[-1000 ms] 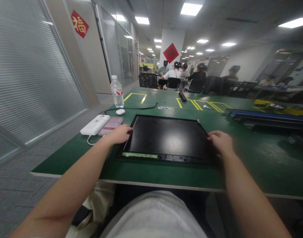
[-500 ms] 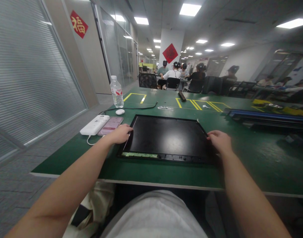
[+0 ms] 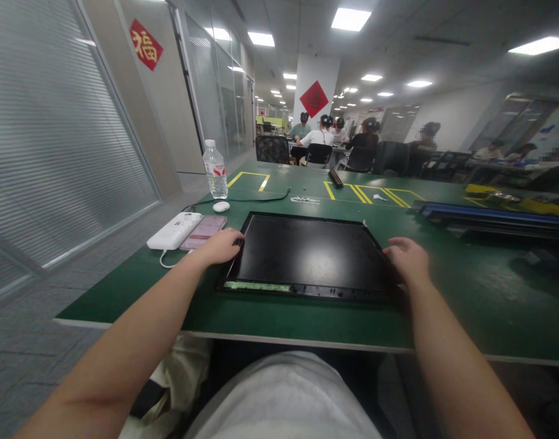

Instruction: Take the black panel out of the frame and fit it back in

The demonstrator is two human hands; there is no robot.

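Note:
A black flat screen panel (image 3: 306,253) lies face up on the green table (image 3: 480,292) in front of me. My left hand (image 3: 220,246) grips its left edge, fingers curled over the rim. My right hand (image 3: 409,261) holds the right edge, fingers bent around it. A thin green strip runs along the panel's near left edge.
Left of the panel lie a pink phone (image 3: 205,230) and a white power bank (image 3: 175,230) with a cable. Behind stand a water bottle (image 3: 215,169) and a white mouse (image 3: 221,206). A blue-edged flat object (image 3: 494,216) lies at the right. Several people sit at far tables.
My right hand has shifted slightly, its fingers lifting a little at the panel's right edge. The left hand and the panel stay where they were.

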